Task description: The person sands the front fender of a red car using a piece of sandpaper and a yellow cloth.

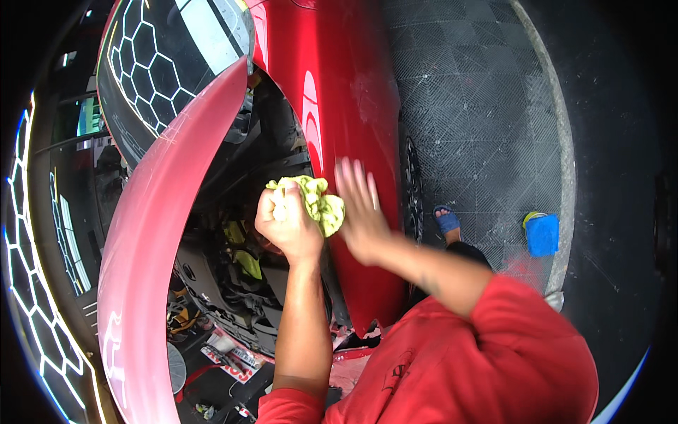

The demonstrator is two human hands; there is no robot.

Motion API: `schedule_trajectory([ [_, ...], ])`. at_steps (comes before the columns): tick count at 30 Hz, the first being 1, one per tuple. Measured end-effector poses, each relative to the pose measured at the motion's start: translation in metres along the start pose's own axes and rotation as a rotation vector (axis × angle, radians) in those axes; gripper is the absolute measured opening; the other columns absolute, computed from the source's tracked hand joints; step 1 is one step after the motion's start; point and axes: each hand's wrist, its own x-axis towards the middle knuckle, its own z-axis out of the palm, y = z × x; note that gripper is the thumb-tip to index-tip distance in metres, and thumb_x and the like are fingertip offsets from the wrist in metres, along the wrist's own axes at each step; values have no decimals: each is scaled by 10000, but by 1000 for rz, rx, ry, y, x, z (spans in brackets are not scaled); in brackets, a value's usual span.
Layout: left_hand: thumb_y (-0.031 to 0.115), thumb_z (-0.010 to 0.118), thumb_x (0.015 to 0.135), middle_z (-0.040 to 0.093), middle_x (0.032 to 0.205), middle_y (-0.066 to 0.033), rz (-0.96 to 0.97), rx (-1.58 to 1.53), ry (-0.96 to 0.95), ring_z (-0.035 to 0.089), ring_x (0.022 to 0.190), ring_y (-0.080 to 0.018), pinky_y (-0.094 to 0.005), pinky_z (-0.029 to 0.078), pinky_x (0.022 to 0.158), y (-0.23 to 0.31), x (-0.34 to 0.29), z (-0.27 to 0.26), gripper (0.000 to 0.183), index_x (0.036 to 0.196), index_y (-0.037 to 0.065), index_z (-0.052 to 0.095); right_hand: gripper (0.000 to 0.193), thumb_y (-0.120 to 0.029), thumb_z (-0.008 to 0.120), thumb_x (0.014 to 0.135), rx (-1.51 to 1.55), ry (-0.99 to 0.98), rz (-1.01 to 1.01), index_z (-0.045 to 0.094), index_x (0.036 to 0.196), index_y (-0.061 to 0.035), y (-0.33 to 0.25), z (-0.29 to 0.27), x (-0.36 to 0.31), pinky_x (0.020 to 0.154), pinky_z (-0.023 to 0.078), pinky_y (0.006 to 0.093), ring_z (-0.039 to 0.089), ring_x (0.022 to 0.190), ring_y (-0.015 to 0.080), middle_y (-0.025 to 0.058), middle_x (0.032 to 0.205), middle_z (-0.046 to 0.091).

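Note:
My left hand (289, 219) is closed around a crumpled yellow-green cloth (321, 205), held above the inner edge of a red car fender (353, 113). Part of the cloth bunches out toward my right hand. My right hand (361, 212) lies over the fender with its fingers stretched out and somewhat blurred; whether the palm touches the paint I cannot tell. To the left, the car's raised red hood (159, 191) curves over the engine bay (247, 261), whose far side it hides.
A blue cloth hangs over a small yellow-rimmed container (542, 234) on the grey tiled floor (466, 92) at the right. The front wheel (412, 177) shows beside the fender. Tools and other items (229, 353) lie near the car's front. The windshield (152, 63) reflects hexagonal lights.

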Motion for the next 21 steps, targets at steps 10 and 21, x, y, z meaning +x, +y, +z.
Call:
schedule_trajectory([
  [10, 44, 668, 1011, 579, 737, 32, -14, 43, -160, 503, 653, -53, -253, 430, 616, -18, -18, -3, 286, 758, 73, 538, 706, -393, 308, 1197, 139, 219, 149, 108, 1766, -24, 65, -28, 93, 1369, 95, 585, 78, 1709, 413, 225, 1842, 116],
  [21, 89, 626, 997, 655, 786, -57, -32, 102, -25, 642, 677, -149, -315, 540, 672, -14, -29, -30, 179, 830, 27, 608, 718, -446, 279, 1198, 292, 148, 281, 107, 1771, -48, 111, -34, 95, 1367, 87, 589, 61, 1715, 390, 190, 1857, 59],
])
